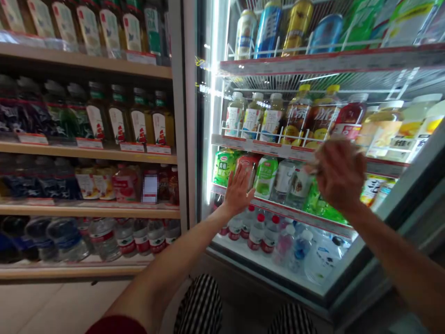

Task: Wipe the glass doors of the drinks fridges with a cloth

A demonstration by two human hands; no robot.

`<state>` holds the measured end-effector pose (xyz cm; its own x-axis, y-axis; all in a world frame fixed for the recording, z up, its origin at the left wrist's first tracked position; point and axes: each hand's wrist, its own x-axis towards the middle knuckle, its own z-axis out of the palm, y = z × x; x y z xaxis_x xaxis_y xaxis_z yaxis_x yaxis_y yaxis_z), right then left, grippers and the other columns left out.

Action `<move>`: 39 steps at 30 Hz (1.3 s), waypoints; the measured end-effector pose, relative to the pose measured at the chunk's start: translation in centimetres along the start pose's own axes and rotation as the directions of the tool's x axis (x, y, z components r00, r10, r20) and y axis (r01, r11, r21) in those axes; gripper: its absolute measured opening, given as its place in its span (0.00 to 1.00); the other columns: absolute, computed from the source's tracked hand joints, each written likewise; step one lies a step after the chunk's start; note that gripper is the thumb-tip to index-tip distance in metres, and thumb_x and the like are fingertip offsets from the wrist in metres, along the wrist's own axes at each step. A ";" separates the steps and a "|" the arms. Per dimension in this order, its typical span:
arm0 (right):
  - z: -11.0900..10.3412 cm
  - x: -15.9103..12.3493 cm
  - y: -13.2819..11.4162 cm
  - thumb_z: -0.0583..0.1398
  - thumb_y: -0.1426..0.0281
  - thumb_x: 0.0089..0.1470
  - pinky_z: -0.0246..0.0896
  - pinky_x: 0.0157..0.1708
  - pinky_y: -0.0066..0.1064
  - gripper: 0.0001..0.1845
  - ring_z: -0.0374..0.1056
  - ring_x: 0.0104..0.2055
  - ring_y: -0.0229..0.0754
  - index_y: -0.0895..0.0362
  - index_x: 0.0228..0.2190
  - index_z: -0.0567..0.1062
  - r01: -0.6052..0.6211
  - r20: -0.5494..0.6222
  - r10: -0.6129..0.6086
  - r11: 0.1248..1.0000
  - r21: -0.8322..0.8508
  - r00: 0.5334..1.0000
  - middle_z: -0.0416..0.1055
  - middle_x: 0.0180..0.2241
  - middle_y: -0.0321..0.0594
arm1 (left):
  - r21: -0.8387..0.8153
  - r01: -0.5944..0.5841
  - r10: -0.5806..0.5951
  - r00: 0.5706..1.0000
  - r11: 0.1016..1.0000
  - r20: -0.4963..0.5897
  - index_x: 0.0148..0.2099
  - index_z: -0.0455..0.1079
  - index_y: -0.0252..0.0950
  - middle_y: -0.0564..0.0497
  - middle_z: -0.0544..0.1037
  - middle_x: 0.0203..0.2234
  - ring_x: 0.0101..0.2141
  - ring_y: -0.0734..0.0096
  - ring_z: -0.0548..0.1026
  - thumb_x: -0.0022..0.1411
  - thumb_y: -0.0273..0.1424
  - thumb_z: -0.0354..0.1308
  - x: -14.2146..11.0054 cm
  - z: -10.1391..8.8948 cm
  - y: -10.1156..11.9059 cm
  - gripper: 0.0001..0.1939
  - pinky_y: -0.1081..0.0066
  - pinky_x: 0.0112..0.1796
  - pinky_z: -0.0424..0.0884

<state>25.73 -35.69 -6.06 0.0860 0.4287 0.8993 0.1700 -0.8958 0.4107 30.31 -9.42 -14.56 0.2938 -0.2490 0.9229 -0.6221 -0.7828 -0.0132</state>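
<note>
My left hand point(238, 190) reaches into the open drinks cooler with its fingers stretched flat, against a red-labelled bottle point(247, 168) on the second shelf from the bottom. A green-labelled bottle point(224, 167) stands just to its left and a pale green one point(266, 175) to its right. My right hand point(339, 174) is raised in front of the same shelf, blurred by motion, fingers curled in; whether it holds anything I cannot make out.
The cooler's shelf rail point(295, 214) carries price tags. Small water bottles point(259, 229) stand on the bottom shelf. The open cooler door point(392, 218) is at the right. Wooden shelves point(86, 153) of bottled drinks fill the left. My striped trouser knees point(201, 306) are below.
</note>
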 end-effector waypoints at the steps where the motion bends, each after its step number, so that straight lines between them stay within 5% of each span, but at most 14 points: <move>1: -0.2 0.3 0.9 0.50 0.67 0.54 0.39 0.61 0.48 0.28 0.42 0.65 0.46 0.53 0.57 0.59 -0.112 -0.087 0.107 0.992 -0.056 0.990 0.55 0.60 0.43 | 0.005 -0.032 0.032 0.999 0.999 0.014 0.65 0.38 0.34 0.41 0.47 0.63 0.63 0.61 0.39 0.61 0.34 0.48 -0.2 0.1 0.3 0.35 0.53 0.60 0.44; 3: -0.3 -0.3 1.0 0.50 0.67 0.54 0.39 0.61 0.48 0.28 0.39 0.65 0.47 0.54 0.57 0.60 -0.149 -0.132 0.136 0.985 -0.090 0.982 0.53 0.60 0.43 | 0.010 -0.091 0.091 0.995 0.996 0.044 0.65 0.40 0.33 0.40 0.48 0.63 0.63 0.61 0.40 0.60 0.34 0.48 -0.8 0.4 1.0 0.34 0.54 0.60 0.45; 6: -0.5 -3.8 -2.0 0.53 0.67 0.53 0.38 0.61 0.50 0.26 0.42 0.65 0.50 0.57 0.54 0.63 0.051 0.061 -0.051 0.999 0.006 0.997 0.59 0.58 0.45 | 0.017 -0.106 0.105 0.992 0.994 0.068 0.65 0.41 0.33 0.40 0.50 0.62 0.63 0.61 0.40 0.61 0.34 0.48 -1.6 0.9 2.3 0.33 0.54 0.60 0.46; 9: -0.7 -5.9 -3.6 0.55 0.61 0.53 0.34 0.62 0.50 0.26 0.44 0.64 0.51 0.56 0.52 0.66 0.105 0.175 -0.110 0.994 0.034 0.978 0.60 0.57 0.45 | 0.016 -0.090 0.089 0.994 0.996 0.059 0.64 0.42 0.33 0.40 0.49 0.62 0.63 0.59 0.40 0.61 0.34 0.48 -1.9 1.3 2.8 0.33 0.53 0.59 0.47; 16: -1.3 -3.5 0.4 0.52 0.68 0.55 0.41 0.59 0.54 0.22 0.44 0.64 0.52 0.57 0.52 0.65 -0.184 -0.131 0.170 0.977 -0.108 0.977 0.58 0.58 0.47 | 0.000 0.033 -0.033 0.995 0.999 -0.097 0.65 0.38 0.36 0.41 0.45 0.63 0.63 0.60 0.41 0.61 0.33 0.48 -0.4 1.1 1.8 0.34 0.52 0.60 0.44; 18: -1.2 -5.4 -1.2 0.52 0.70 0.55 0.44 0.60 0.50 0.20 0.44 0.64 0.48 0.55 0.51 0.66 0.022 -0.027 -0.024 0.999 -0.042 0.999 0.62 0.56 0.42 | 0.018 -0.040 0.041 0.997 0.999 -0.063 0.65 0.38 0.35 0.41 0.47 0.63 0.63 0.60 0.42 0.61 0.33 0.49 -0.5 1.1 2.2 0.34 0.53 0.60 0.44; 21: -1.2 -7.9 -2.4 0.52 0.72 0.55 0.44 0.62 0.41 0.18 0.47 0.63 0.39 0.49 0.47 0.69 0.366 0.113 -0.369 0.929 0.051 0.922 0.64 0.55 0.31 | 0.045 -0.174 0.174 0.985 0.984 0.005 0.65 0.40 0.34 0.40 0.53 0.61 0.63 0.60 0.44 0.61 0.32 0.50 -1.5 1.3 2.8 0.34 0.54 0.59 0.46; 22: -1.2 -8.0 -2.0 0.52 0.72 0.55 0.42 0.63 0.40 0.18 0.46 0.63 0.39 0.49 0.48 0.68 0.366 0.114 -0.368 0.930 0.038 0.923 0.63 0.55 0.32 | 0.052 -0.173 0.172 0.985 0.984 0.014 0.65 0.40 0.34 0.40 0.53 0.61 0.63 0.60 0.44 0.60 0.32 0.50 -1.9 1.4 2.8 0.34 0.54 0.59 0.47; 24: -1.5 -7.3 -0.6 0.53 0.72 0.55 0.38 0.63 0.46 0.21 0.43 0.65 0.45 0.54 0.52 0.65 0.142 0.011 -0.142 0.988 -0.059 0.990 0.60 0.57 0.42 | 0.067 -0.125 0.125 0.992 0.990 0.005 0.65 0.41 0.33 0.39 0.52 0.61 0.63 0.59 0.44 0.61 0.32 0.50 -2.6 1.5 2.5 0.34 0.54 0.59 0.47; 27: -1.4 -6.4 0.0 0.53 0.72 0.54 0.36 0.61 0.52 0.26 0.39 0.65 0.52 0.62 0.55 0.61 -0.136 -0.151 0.122 0.987 -0.086 0.981 0.57 0.58 0.53 | 0.079 -0.078 0.079 0.997 0.994 -0.006 0.65 0.42 0.32 0.38 0.50 0.62 0.63 0.59 0.44 0.61 0.33 0.49 -3.1 1.6 1.8 0.33 0.53 0.59 0.46; 29: -1.1 -6.8 -1.8 0.53 0.73 0.54 0.38 0.63 0.47 0.24 0.40 0.65 0.47 0.59 0.53 0.63 0.050 -0.059 -0.050 0.999 -0.005 0.997 0.60 0.57 0.46 | 0.082 -0.082 0.081 0.997 0.993 0.012 0.64 0.43 0.32 0.39 0.50 0.62 0.63 0.59 0.44 0.61 0.32 0.49 -3.4 1.6 1.3 0.32 0.54 0.59 0.46; 32: -0.3 -7.0 -4.7 0.52 0.74 0.55 0.38 0.64 0.35 0.22 0.42 0.64 0.35 0.50 0.51 0.65 0.306 0.077 -0.317 0.943 0.132 0.945 0.65 0.54 0.31 | 0.094 -0.059 0.055 0.998 0.994 0.040 0.64 0.43 0.33 0.40 0.50 0.62 0.63 0.59 0.44 0.61 0.33 0.49 -4.0 1.4 0.5 0.32 0.54 0.60 0.46; 37: 1.6 -2.9 -5.7 0.50 0.73 0.56 0.30 0.63 0.53 0.27 0.32 0.66 0.47 0.60 0.58 0.56 -0.014 0.009 0.013 0.998 0.055 1.000 0.55 0.60 0.47 | 0.115 0.048 -0.047 0.999 0.992 -0.010 0.65 0.40 0.34 0.39 0.47 0.63 0.63 0.58 0.43 0.61 0.35 0.49 -5.6 0.9 -1.9 0.34 0.53 0.59 0.46; 39: 2.5 -2.5 -7.0 0.50 0.74 0.56 0.32 0.63 0.51 0.25 0.32 0.66 0.46 0.60 0.56 0.59 0.020 0.020 -0.021 0.998 0.064 1.000 0.56 0.59 0.44 | 0.124 0.080 -0.079 0.997 0.989 -0.016 0.65 0.39 0.34 0.39 0.47 0.63 0.63 0.58 0.43 0.61 0.35 0.49 -6.0 0.5 -2.9 0.34 0.52 0.59 0.47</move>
<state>26.75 -30.21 -11.55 0.1023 0.4498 0.8873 0.2345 -0.8777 0.4179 30.69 -5.92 -20.24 0.3302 -0.1772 0.9271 -0.5018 -0.8649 0.0134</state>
